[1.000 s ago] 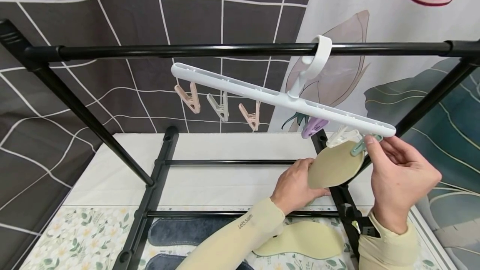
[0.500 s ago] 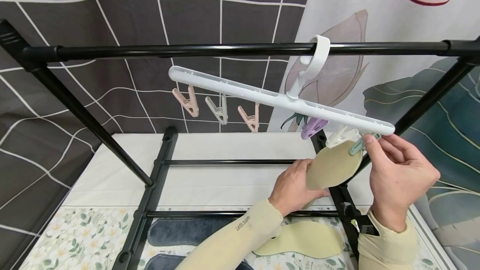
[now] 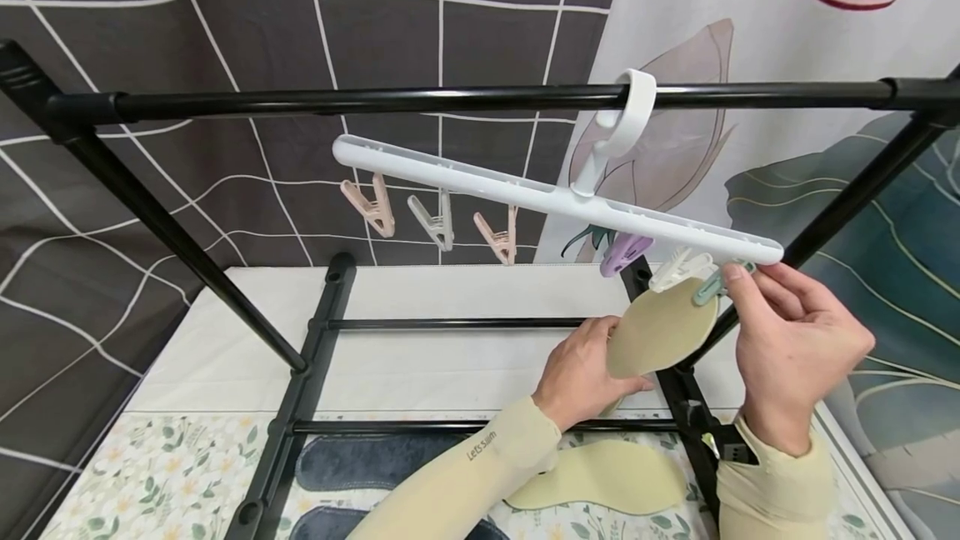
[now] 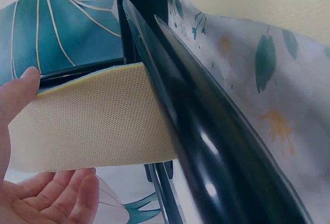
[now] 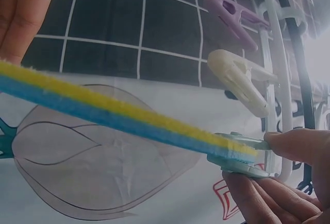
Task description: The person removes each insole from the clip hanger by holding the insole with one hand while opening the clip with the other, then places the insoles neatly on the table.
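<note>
A beige insole (image 3: 663, 327) is held at its sides by my left hand (image 3: 581, 373), thumb on one edge and fingers under the other in the left wrist view. My right hand (image 3: 795, 340) pinches a green clothespin (image 3: 708, 287) at the right end of a white clip hanger (image 3: 555, 198). In the right wrist view, the clothespin's jaws straddle the end of the insole, whose edge shows yellow and blue layers (image 5: 129, 116). Beside it hang a white clothespin (image 3: 681, 269) and a purple clothespin (image 3: 626, 252).
The hanger's hook (image 3: 637, 111) goes over a black rack's top bar (image 3: 375, 101). Several clothespins, one a pink clothespin (image 3: 501, 236), hang at the left. Below lie another beige insole (image 3: 615, 477) and dark blue insoles (image 3: 375, 461) on a floral cloth (image 3: 165, 473).
The hanger has shifted slightly left, its left end dipping and its right end rising a little. Both hands, the insole and the green clothespin have moved slightly left with it.
</note>
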### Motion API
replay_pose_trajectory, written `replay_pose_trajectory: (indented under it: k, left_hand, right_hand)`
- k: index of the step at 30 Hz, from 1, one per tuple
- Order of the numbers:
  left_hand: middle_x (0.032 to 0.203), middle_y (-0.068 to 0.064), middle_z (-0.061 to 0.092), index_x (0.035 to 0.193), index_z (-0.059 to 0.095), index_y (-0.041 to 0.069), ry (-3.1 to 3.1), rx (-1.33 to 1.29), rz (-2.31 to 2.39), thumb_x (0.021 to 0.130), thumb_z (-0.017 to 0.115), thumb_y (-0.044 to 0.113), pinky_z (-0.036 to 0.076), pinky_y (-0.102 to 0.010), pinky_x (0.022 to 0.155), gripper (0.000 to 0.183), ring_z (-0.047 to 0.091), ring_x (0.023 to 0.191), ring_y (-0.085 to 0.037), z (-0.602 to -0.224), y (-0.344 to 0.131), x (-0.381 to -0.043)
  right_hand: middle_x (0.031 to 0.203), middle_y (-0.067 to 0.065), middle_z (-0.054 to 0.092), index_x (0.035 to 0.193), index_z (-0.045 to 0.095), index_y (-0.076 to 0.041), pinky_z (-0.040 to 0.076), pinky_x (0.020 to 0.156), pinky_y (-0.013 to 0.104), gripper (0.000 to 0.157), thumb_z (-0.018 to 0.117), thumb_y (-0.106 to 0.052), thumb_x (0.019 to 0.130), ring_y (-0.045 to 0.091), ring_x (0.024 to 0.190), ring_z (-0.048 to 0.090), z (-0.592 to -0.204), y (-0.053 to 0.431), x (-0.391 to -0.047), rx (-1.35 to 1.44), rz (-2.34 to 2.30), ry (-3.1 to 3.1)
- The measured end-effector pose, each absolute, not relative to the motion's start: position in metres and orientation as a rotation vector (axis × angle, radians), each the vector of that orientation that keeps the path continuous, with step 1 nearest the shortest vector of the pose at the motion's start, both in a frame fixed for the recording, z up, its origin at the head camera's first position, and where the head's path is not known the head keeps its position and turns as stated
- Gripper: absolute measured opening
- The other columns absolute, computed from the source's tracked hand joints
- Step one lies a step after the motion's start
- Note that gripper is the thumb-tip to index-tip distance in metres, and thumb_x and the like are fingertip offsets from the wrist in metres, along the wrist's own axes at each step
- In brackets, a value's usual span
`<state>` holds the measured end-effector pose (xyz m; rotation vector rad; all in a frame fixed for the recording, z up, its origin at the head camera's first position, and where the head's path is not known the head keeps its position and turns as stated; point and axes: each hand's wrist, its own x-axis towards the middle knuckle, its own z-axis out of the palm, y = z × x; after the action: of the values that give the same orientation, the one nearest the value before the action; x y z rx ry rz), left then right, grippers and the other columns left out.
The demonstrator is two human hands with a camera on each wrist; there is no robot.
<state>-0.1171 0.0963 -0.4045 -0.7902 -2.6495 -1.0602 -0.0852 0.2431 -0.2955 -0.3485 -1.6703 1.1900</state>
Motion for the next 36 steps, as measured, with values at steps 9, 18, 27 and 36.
replay_pose_trajectory:
  k: [9, 18, 27, 36]
  left_hand:
    - [0.112, 0.003, 0.057, 0.129, 0.048, 0.015, -2.659, -0.788, -1.047, 0.064, 0.076, 0.058, 0.048, -0.019, 0.079, 0.084, 0.055, 0.097, -0.005, -0.403, 0.095, -0.118]
    - [0.109, 0.005, 0.058, 0.129, 0.048, 0.015, -2.665, -0.771, -0.951, 0.063, 0.072, 0.064, 0.047, -0.018, 0.078, 0.086, 0.055, 0.094, -0.004, -0.403, 0.093, -0.121]
    - [0.107, 0.006, 0.059, 0.125, 0.051, 0.016, -2.599, -0.789, -0.843, 0.059, 0.079, 0.058, 0.048, -0.019, 0.078, 0.082, 0.055, 0.094, -0.005, -0.403, 0.088, -0.124]
    - [0.11, 0.004, 0.058, 0.128, 0.05, 0.014, -2.595, -0.803, -0.71, 0.061, 0.078, 0.059, 0.047, -0.024, 0.083, 0.085, 0.055, 0.097, -0.009, -0.402, 0.083, -0.125]
  right_hand:
    - [0.089, 0.006, 0.071, 0.097, 0.073, -0.005, 0.053, 0.076, 0.02, 0.028, 0.08, -0.011, 0.07, 0.008, 0.079, 0.068, -0.293, 0.244, -0.087, -0.329, 1.2, -1.653]
    - [0.089, 0.006, 0.071, 0.097, 0.073, -0.005, 0.053, 0.076, 0.021, 0.027, 0.079, -0.011, 0.071, 0.008, 0.079, 0.068, -0.291, 0.245, -0.089, -0.32, 1.197, -1.651]
    - [0.088, 0.005, 0.071, 0.096, 0.074, -0.005, 0.052, 0.077, 0.021, 0.026, 0.079, -0.012, 0.072, 0.006, 0.079, 0.068, -0.288, 0.243, -0.088, -0.331, 1.164, -1.662]
    - [0.09, 0.005, 0.071, 0.097, 0.073, -0.005, 0.052, 0.078, 0.021, 0.026, 0.078, -0.012, 0.072, 0.007, 0.08, 0.068, -0.289, 0.246, -0.087, -0.324, 1.184, -1.669]
